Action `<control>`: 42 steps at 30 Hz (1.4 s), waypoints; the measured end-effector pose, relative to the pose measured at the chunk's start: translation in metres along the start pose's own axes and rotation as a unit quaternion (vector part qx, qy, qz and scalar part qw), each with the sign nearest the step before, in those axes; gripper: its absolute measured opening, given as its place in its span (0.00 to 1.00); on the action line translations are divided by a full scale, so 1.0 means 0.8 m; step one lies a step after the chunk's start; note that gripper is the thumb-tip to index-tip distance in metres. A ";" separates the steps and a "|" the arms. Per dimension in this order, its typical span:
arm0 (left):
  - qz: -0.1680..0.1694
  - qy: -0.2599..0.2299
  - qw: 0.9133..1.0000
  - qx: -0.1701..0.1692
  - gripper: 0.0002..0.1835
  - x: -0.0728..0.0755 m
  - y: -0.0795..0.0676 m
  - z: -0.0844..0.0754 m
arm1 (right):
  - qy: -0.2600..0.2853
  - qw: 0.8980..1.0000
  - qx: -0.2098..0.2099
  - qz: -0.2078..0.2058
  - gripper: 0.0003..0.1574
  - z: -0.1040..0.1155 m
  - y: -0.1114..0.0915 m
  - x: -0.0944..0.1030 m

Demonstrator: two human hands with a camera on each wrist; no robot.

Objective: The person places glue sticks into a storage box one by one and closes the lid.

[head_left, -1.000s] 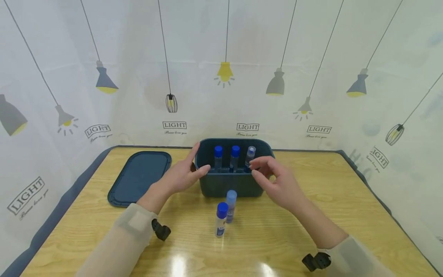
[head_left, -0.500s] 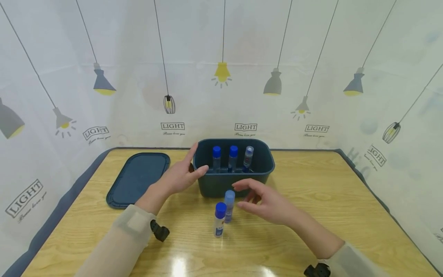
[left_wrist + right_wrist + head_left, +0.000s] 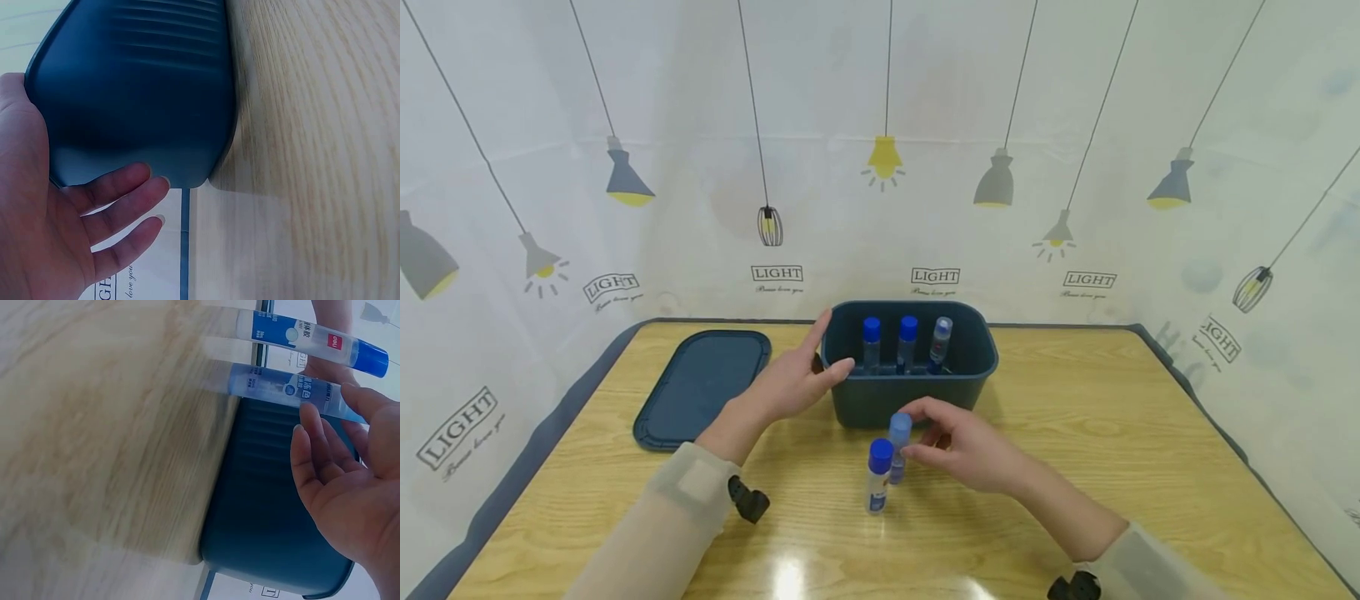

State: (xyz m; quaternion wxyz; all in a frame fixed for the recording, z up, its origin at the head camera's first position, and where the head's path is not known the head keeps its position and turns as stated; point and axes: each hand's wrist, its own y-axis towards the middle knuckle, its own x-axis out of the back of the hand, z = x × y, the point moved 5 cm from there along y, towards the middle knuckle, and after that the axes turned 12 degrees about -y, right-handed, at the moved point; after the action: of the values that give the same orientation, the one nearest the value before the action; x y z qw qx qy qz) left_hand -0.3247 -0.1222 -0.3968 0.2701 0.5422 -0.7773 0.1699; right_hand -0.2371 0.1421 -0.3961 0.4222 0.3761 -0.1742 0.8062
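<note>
My right hand (image 3: 966,446) is at the light-blue-capped glue bottle (image 3: 898,467), pinching its cap between thumb and forefinger while the bottle stands upright on the table. Just in front of it stands a second glue bottle (image 3: 877,487) with a dark blue cap and a white-and-blue label. My left hand (image 3: 790,383) rests on the left end of a dark teal bin (image 3: 880,404), forefinger and thumb along its rim. The other left fingers (image 3: 128,203) lie loosely extended by its outer wall. Inside the bin stand two blue-capped bottles (image 3: 872,333) and a clear-topped one (image 3: 941,340).
A dark teal lid (image 3: 703,387) lies flat on the wooden table (image 3: 1120,417), left of the bin. Behind the table's far edge hangs a pale curtain (image 3: 820,150) printed with lamps. Each wrist wears a small black camera (image 3: 748,500).
My right hand has moved from the bin's right side down and left to the light-blue-capped glue bottle, its fingers closing at the cap. The left hand stays at the bin.
</note>
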 end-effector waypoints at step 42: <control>0.001 -0.012 1.000 -0.001 0.54 -0.002 -0.001 0.002 | -0.005 0.994 0.035 -0.104 0.18 -0.001 -0.022 0.040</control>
State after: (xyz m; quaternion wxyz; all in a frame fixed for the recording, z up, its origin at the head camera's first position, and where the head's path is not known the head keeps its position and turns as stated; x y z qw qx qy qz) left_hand -0.3241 -0.1221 -0.3987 0.2613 0.5429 -0.7813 0.1627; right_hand -0.2344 0.1702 -0.3733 0.4893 0.4108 -0.1084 0.7616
